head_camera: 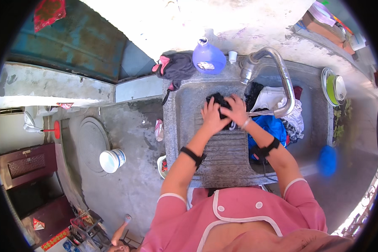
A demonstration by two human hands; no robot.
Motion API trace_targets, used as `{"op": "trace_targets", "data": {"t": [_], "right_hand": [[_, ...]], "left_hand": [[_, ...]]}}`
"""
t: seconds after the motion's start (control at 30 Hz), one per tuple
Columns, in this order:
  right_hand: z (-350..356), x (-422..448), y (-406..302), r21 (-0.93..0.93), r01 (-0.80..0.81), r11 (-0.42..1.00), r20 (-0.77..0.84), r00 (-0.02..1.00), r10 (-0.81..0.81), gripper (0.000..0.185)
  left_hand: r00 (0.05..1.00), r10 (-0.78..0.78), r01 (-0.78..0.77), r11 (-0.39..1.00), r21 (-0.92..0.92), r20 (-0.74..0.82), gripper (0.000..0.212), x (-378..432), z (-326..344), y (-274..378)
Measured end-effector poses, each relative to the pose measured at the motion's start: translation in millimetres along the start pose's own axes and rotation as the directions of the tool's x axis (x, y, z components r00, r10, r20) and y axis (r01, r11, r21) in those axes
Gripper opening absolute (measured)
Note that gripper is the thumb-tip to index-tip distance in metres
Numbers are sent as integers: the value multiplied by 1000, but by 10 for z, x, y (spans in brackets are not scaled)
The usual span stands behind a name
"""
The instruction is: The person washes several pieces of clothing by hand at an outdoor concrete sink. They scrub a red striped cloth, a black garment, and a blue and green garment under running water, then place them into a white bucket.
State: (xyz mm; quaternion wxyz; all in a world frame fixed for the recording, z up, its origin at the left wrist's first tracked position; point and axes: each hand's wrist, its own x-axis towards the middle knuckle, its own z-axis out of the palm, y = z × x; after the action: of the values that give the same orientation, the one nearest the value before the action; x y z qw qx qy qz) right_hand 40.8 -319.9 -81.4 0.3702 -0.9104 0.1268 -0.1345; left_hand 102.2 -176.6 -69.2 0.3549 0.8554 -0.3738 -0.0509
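My left hand [214, 118] and my right hand [237, 110] both grip a black cloth [219, 98] from above. They press it against the ribbed washboard part of a grey stone sink [219, 157]. The fingers of both hands are spread over the bunched cloth, and much of it is hidden under them. Right of my hands, the deep basin holds a pile of laundry: a blue garment [267, 127], a white piece [270, 97] and other dark and patterned cloths. A curved metal faucet [285, 78] arches over this pile, with what looks like a water stream at its mouth.
A purple plastic jug [209, 58], a small white cup [232, 57] and a dark bag with pink trim [179, 64] stand along the sink's back edge. A white bucket [112, 160] is on the floor at left. Another person's arm [118, 233] shows at bottom left.
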Motion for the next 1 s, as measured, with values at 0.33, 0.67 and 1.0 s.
{"op": "trace_targets", "data": {"t": [0.33,0.67,1.0], "right_hand": [[-56,81,134,-19,111,994,165,981,-106,33],[-408,-891,-349,88,208,974,112,970,-217,16],[-32,-111,467,25,63,998,52,997,-64,26]], "left_hand": [[998,-6,2,998,59,67,61,9,97,-24],[941,90,-103,994,22,326,74,-702,-82,220],[973,-24,30,999,-21,230,53,68,-123,252]]}}
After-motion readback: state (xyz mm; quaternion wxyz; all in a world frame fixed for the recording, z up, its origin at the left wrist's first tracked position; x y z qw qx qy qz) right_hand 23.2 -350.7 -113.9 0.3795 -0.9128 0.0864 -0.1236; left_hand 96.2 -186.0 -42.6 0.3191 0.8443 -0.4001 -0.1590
